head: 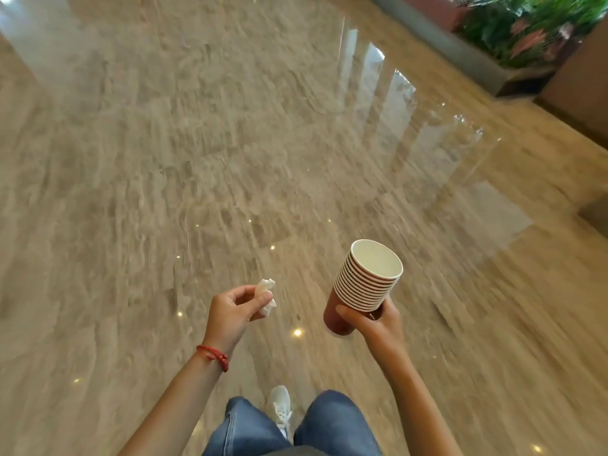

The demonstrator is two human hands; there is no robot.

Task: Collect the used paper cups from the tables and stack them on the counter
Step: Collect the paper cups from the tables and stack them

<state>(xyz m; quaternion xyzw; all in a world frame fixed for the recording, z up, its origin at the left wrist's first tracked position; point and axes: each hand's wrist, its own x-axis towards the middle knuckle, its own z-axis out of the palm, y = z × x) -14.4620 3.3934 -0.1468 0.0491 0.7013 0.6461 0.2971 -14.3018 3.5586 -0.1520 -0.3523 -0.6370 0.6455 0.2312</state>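
Two denim knees [332,422] and one white sneaker [281,406] at bottom centre; left hand [235,312] pinches crumpled white tissue [266,296], right hand [373,320] grips nested paper cups [365,284], maroon walls, ribbed cream rims, lower right of centre. Beyond, glossy beige marble floor [197,143], leafy planter [526,31] upper right.

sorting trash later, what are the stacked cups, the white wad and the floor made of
Stacked cups: likely paper, matte red-brown outside, white rolled rims. White wad: crumpled tissue or napkin, soft and creased. Floor: polished stone-look tile, glossy with reflections.
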